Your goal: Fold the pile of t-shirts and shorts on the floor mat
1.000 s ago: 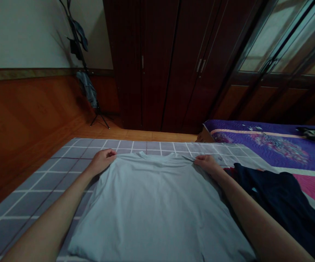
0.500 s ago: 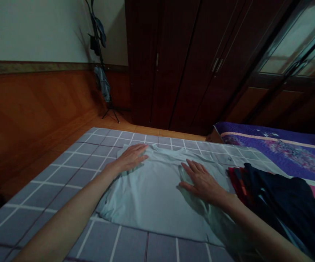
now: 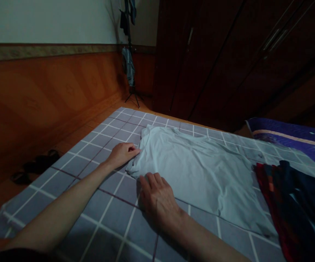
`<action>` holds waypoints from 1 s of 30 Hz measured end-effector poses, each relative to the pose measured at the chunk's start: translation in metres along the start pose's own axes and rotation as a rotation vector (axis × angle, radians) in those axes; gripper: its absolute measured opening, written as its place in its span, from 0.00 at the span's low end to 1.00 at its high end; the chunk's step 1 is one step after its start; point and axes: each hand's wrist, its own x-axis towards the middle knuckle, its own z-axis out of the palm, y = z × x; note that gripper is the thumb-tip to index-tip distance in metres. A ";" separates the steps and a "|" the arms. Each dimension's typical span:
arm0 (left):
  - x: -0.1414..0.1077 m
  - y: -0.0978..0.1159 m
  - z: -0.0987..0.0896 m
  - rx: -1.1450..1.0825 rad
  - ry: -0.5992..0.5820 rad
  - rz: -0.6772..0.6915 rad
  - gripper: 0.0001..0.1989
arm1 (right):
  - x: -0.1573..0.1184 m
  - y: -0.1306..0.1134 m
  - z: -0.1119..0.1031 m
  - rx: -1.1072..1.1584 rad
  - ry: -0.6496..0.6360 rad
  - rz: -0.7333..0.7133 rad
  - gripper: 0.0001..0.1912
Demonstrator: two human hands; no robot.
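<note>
A pale grey-blue T-shirt (image 3: pixel 192 163) lies spread on the checked sheet, its neckline at the far side and light wrinkles across it. At its left edge is my left hand (image 3: pixel 122 154), thumb and forefinger closed on the fabric. My right hand (image 3: pixel 158 198) rests palm down at the near left part of the hem, fingers loosely bent and slightly apart. Its fingertips touch or hover just over the cloth; the thumb is hidden beneath.
The grey checked sheet (image 3: pixel 92 196) covers the bed. Dark blue and red folded clothes (image 3: pixel 304 193) lie to the right, near a purple floral cover (image 3: pixel 290 133). Beyond stand a dark wardrobe (image 3: pixel 201 65) and a coat stand (image 3: pixel 130 65). Dark footwear (image 3: pixel 41 163) sits on the floor at left.
My view has turned left. Both hands have left the upper part of the T-shirt; the left is now at its left edge, and the right has crossed leftward to the near hem.
</note>
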 end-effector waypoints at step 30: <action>-0.009 -0.016 -0.029 -0.753 -0.982 -0.139 0.12 | 0.010 0.008 0.018 0.091 0.173 0.018 0.05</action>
